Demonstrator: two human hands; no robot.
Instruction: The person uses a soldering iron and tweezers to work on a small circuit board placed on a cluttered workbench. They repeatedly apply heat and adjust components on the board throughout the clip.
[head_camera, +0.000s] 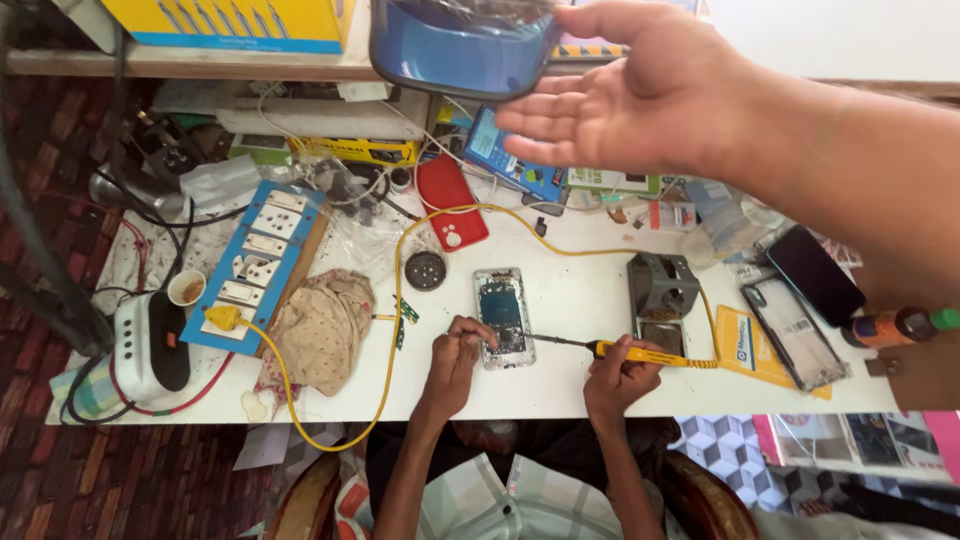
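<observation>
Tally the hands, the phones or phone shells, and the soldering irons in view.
Hands: 3 (left hand, right hand, another person's hand)
Phones or shells: 4 (opened phone, red shell, black phone, clear-cased phone)
Soldering irons: 1 (yellow soldering iron)
Total: 8

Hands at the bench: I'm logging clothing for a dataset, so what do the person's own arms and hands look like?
Both forearms are bare to the elbows. No watch, bracelet, ring or glove shows on the left hand or right hand. Below them is a pale shirt checked in light green and white.
</observation>
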